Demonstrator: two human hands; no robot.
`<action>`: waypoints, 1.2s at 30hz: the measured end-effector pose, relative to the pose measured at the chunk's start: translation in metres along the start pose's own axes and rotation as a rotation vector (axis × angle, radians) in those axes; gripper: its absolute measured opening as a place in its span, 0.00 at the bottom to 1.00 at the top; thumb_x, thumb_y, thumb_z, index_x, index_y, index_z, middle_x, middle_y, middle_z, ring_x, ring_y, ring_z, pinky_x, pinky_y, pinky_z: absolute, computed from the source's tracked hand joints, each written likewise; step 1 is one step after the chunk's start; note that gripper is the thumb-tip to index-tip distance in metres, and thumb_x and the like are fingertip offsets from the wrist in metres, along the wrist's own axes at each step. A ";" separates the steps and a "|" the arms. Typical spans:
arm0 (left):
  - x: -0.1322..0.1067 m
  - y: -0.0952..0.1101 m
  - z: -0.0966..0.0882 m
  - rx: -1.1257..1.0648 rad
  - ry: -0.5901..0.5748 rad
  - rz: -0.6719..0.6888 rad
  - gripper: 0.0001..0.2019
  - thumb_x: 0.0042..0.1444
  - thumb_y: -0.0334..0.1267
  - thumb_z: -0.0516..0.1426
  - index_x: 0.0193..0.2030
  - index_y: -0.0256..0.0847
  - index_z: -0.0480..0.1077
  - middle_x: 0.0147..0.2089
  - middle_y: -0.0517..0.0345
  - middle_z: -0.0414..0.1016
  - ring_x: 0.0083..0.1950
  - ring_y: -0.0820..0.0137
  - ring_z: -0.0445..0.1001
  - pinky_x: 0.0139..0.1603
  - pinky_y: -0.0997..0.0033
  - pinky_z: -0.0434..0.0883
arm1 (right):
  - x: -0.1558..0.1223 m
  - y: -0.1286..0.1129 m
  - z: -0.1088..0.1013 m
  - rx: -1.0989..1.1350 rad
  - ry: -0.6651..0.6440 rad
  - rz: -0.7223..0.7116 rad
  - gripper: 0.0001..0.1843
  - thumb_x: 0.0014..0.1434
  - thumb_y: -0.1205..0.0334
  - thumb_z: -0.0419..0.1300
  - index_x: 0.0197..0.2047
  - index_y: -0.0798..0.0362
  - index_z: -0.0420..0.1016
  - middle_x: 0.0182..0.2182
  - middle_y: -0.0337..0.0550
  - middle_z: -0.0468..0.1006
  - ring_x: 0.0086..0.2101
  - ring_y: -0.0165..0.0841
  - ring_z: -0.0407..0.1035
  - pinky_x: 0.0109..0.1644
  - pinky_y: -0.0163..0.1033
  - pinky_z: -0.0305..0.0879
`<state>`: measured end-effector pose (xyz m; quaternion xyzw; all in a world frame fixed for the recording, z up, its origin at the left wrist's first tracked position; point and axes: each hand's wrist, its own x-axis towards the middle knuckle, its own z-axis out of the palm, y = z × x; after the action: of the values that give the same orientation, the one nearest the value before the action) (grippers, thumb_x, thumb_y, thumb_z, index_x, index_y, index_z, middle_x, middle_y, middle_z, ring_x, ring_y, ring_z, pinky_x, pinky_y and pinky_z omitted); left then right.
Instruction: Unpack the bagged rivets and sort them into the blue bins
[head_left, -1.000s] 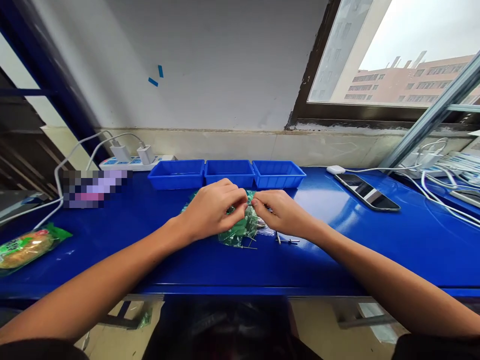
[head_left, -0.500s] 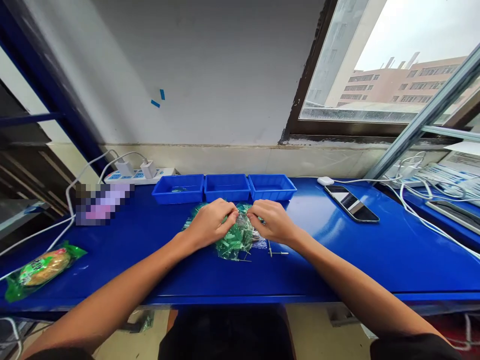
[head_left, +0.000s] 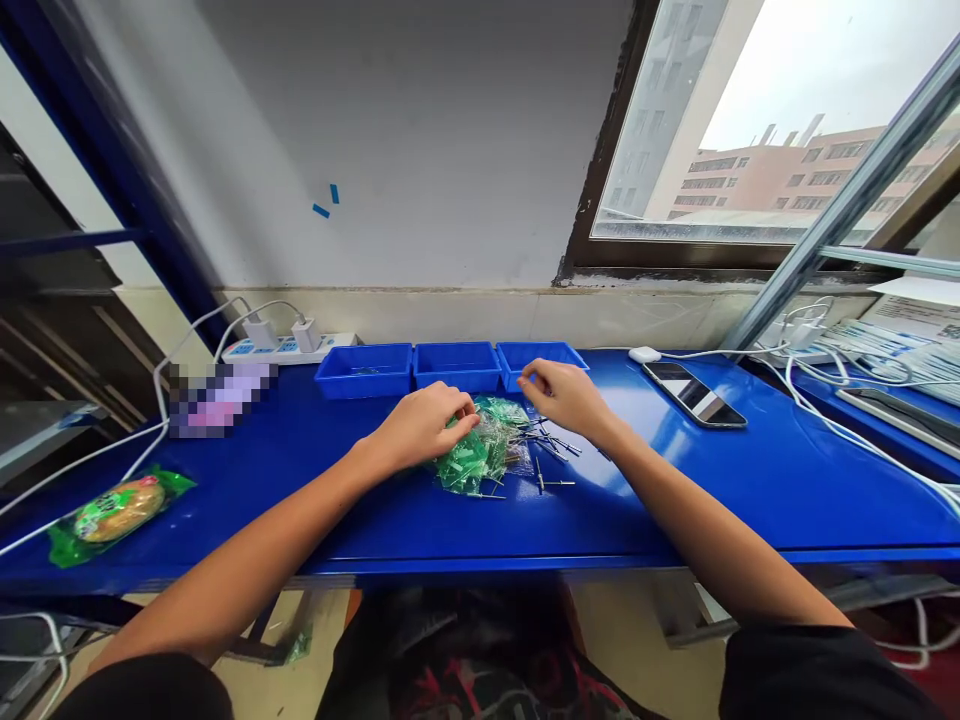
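Head view shows both bare hands over the tabletop [head_left: 450, 530], a smooth, glossy blue sheet that throws back the window light. The left hand [head_left: 424, 428] is bent at the knuckles, thumb drawn near the curled fingers, its tips at the upper edge of the crinkled green plastic [head_left: 461, 466]; whether they pinch anything, I cannot tell. The right hand [head_left: 564, 395] is raised before the right tray [head_left: 510, 380], fingers folded in toward the thumb; whether something small sits between them cannot be made out. Below and between the hands, the green plastic lies in a thin, shiny heap mixed with clear film [head_left: 496, 440]. To its right, thin metal pins [head_left: 553, 443] are strewn at odd angles, straight and silvery, and two more [head_left: 551, 484] lie nearer the front edge, forming a corner. Behind the heap, the middle tray [head_left: 457, 381] and left tray [head_left: 364, 386] complete a row of three, all blue, rectangular and flared; something small and glinting lies in the left one. Farther out on the right is a flat, dark-glass phone [head_left: 695, 394] with a rounded white case [head_left: 643, 355] behind it. At far left are a bread roll [head_left: 124, 508] in a crumpled green-and-clear wrapper, a pixelated purple-and-pink item [head_left: 225, 398], and a white power strip [head_left: 289, 350] bearing two boxy plugs [head_left: 306, 335].
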<state>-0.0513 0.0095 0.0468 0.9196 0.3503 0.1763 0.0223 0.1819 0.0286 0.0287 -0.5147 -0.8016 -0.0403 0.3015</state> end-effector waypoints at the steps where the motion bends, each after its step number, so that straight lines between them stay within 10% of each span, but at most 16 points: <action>1: 0.000 -0.002 0.002 0.002 -0.003 0.003 0.10 0.59 0.40 0.49 0.35 0.39 0.68 0.35 0.56 0.72 0.39 0.67 0.67 0.37 0.69 0.62 | -0.001 -0.007 0.000 0.019 -0.056 -0.071 0.08 0.57 0.61 0.52 0.34 0.53 0.70 0.22 0.38 0.70 0.25 0.30 0.63 0.30 0.35 0.53; 9: 0.003 -0.019 0.013 -0.006 0.005 -0.013 0.10 0.58 0.38 0.49 0.35 0.38 0.69 0.34 0.55 0.71 0.38 0.67 0.66 0.37 0.68 0.62 | -0.011 -0.012 0.008 0.060 -0.243 -0.244 0.08 0.51 0.68 0.56 0.37 0.53 0.69 0.31 0.42 0.73 0.33 0.33 0.65 0.35 0.37 0.56; 17: 0.009 -0.006 0.005 -0.637 0.015 -0.331 0.17 0.57 0.47 0.49 0.29 0.37 0.69 0.27 0.56 0.70 0.28 0.71 0.65 0.27 0.73 0.57 | -0.006 -0.021 0.009 0.259 0.159 -0.100 0.05 0.55 0.68 0.50 0.32 0.54 0.65 0.26 0.39 0.69 0.27 0.29 0.62 0.32 0.35 0.58; 23: 0.010 -0.005 0.001 -1.165 -0.177 -0.629 0.24 0.54 0.58 0.49 0.30 0.35 0.71 0.28 0.54 0.71 0.22 0.76 0.61 0.19 0.76 0.47 | -0.017 -0.046 0.012 0.326 0.307 -0.361 0.08 0.58 0.68 0.50 0.34 0.53 0.70 0.29 0.44 0.72 0.32 0.33 0.64 0.36 0.40 0.61; 28: 0.007 -0.006 0.007 -0.863 0.096 -0.432 0.11 0.53 0.43 0.55 0.29 0.37 0.66 0.26 0.60 0.67 0.27 0.75 0.64 0.24 0.76 0.58 | -0.021 -0.056 0.018 0.195 0.222 -0.364 0.08 0.58 0.66 0.52 0.34 0.52 0.73 0.31 0.46 0.74 0.39 0.37 0.63 0.43 0.44 0.58; 32: 0.003 -0.003 0.014 -0.329 0.373 -0.095 0.04 0.55 0.35 0.54 0.36 0.38 0.67 0.33 0.58 0.69 0.34 0.72 0.67 0.34 0.73 0.65 | -0.016 -0.054 0.019 0.410 0.139 -0.035 0.11 0.58 0.57 0.53 0.30 0.53 0.72 0.28 0.43 0.73 0.35 0.35 0.63 0.42 0.43 0.58; 36: 0.000 -0.001 0.023 -0.160 0.366 0.162 0.06 0.57 0.30 0.51 0.39 0.39 0.66 0.38 0.55 0.69 0.40 0.70 0.68 0.40 0.70 0.67 | -0.012 -0.053 0.020 0.828 -0.014 0.242 0.17 0.57 0.50 0.50 0.27 0.54 0.68 0.22 0.39 0.69 0.26 0.30 0.63 0.32 0.38 0.60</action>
<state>-0.0447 0.0119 0.0253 0.8928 0.2581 0.3688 0.0170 0.1316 0.0021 0.0190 -0.4409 -0.6860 0.3241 0.4795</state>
